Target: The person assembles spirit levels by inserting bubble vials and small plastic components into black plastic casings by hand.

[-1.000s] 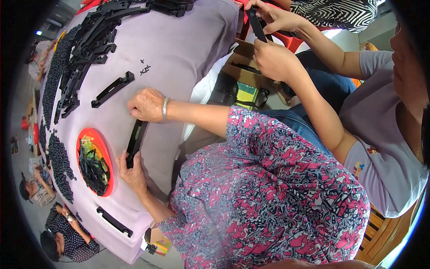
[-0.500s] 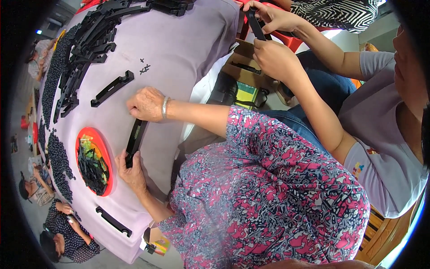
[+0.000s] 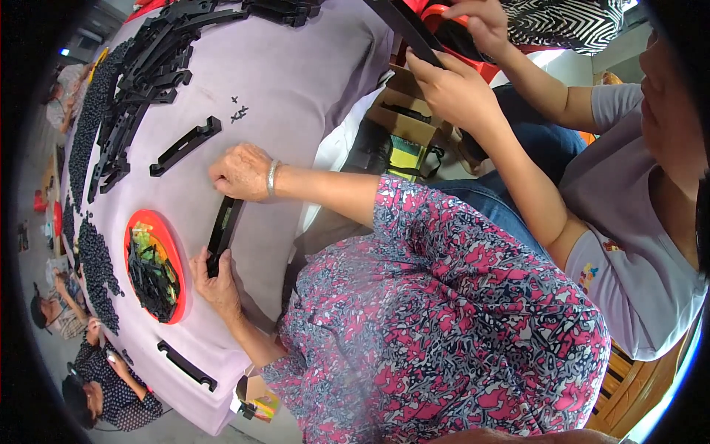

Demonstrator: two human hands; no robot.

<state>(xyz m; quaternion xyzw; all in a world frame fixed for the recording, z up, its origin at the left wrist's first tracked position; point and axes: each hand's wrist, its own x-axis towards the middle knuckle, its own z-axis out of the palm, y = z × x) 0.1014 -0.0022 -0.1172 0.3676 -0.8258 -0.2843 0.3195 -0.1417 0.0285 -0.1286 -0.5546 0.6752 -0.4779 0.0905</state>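
Hands and pinch opposite ends of black plastic strip.

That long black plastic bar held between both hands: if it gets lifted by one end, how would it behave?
The black plastic bar probably stays stiff: it runs straight between the left hand and right hand. Likely light, being slim. Its flat shape on the cloth-covered table suggests it won't roll.

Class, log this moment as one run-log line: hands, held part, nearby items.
left hand: grips lower end of black bar | right hand: on bar's upper end | red tray beside left hand | table
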